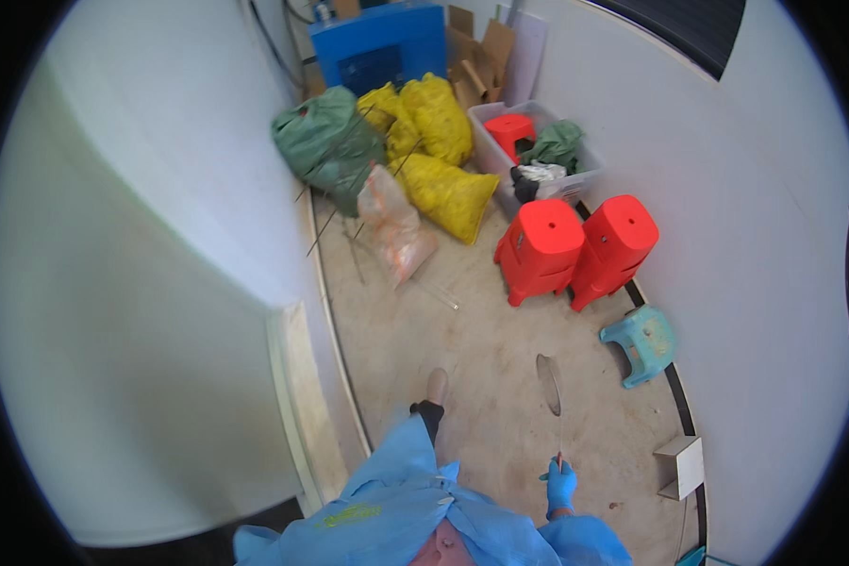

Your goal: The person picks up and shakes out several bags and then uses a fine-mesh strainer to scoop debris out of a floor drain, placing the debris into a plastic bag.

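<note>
My right hand (560,489), in a blue glove, is closed around the red handle of a thin tool. A fine rod runs forward from the handle to a narrow oval end piece (549,385), greyish and seen nearly edge-on. Whether this end is a loop or a flat blade I cannot tell. It appears above the floor ahead of me. My left hand is out of sight; only the blue sleeve (259,545) shows at the lower edge. A blue gown (387,505) covers my front, and one shoe (438,385) shows ahead of it.
Red stools (549,226) and a turquoise stool (643,341) line the right wall. Further back are a clear bin (500,174), yellow sacks (443,193), a green sack (330,141), a pale bag (394,226) with thin rods nearby, and a blue cabinet (415,28). A white box (679,467) sits at right.
</note>
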{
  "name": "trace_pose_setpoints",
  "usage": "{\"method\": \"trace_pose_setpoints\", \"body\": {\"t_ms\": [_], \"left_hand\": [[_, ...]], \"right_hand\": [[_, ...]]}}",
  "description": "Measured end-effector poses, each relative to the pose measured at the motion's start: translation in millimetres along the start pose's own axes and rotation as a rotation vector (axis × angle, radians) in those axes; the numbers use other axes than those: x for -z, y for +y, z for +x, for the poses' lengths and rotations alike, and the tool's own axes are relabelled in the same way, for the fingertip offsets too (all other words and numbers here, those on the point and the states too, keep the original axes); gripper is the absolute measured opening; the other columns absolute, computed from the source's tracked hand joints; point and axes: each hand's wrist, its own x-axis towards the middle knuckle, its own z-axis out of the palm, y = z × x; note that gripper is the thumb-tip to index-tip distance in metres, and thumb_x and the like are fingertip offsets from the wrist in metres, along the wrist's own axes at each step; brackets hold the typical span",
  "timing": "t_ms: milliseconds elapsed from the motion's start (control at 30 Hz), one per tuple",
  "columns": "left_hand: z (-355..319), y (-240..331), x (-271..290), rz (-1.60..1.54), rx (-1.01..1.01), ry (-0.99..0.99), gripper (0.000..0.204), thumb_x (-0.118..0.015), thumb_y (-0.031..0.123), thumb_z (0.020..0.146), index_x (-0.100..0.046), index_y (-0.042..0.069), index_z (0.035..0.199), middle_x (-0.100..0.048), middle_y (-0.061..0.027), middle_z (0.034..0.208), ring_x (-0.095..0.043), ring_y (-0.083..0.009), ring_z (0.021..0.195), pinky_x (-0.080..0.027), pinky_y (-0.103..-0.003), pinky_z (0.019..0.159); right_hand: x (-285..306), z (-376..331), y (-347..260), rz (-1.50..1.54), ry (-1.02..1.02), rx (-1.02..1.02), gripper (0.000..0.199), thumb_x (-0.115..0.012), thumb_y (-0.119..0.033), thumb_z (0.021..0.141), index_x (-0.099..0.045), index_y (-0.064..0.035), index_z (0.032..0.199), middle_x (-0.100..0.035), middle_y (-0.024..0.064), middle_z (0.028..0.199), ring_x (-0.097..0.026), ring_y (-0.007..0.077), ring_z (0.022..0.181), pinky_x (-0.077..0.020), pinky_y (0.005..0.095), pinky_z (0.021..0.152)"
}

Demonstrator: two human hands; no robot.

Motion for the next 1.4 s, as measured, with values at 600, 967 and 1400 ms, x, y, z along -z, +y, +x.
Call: {"method": "trace_pose_setpoints", "body": {"t_ms": [600,967,1400], "left_hand": [[-543,98,-936,0.338,-0.399,-1.786,0.03,-0.06,0.025,0.088,-0.063,-0.001,0.1,-0.064,-0.0072,0.095,-0.061,-0.0158,0.081,-0.05,-0.031,0.07],[-697,36,-1087,0.807,-0.43,-1.896,0.036,-0.059,0.033,0.086,-0.065,-0.003,0.09,-0.065,-0.0099,0.077,-0.063,-0.0176,0.07,-0.049,-0.032,0.061],[-901,-104,-1396,1.01,-0.785,-2.044,0.054,-0.054,0.052,0.082,-0.066,-0.001,0.077,-0.064,-0.0201,0.071,-0.063,-0.032,0.067,-0.048,-0.04,0.066]], "right_hand": [[-25,181,-101,-0.155,-0.175,-0.598,0.025,-0.052,-0.026,0.087,-0.064,-0.0065,0.095,-0.068,0.0114,0.073,-0.059,0.016,0.051,-0.0431,0.0299,0.043],[-44,318,-256,-0.131,0.015,-0.589,0.024,-0.049,-0.027,0.086,-0.066,-0.0101,0.09,-0.069,0.0094,0.073,-0.059,0.0149,0.053,-0.0432,0.0296,0.044],[-214,389,-407,0.31,0.213,-1.138,0.02,-0.054,-0.016,0.087,-0.064,-0.0036,0.099,-0.068,0.0125,0.079,-0.058,0.0144,0.056,-0.0427,0.0233,0.046]]}}
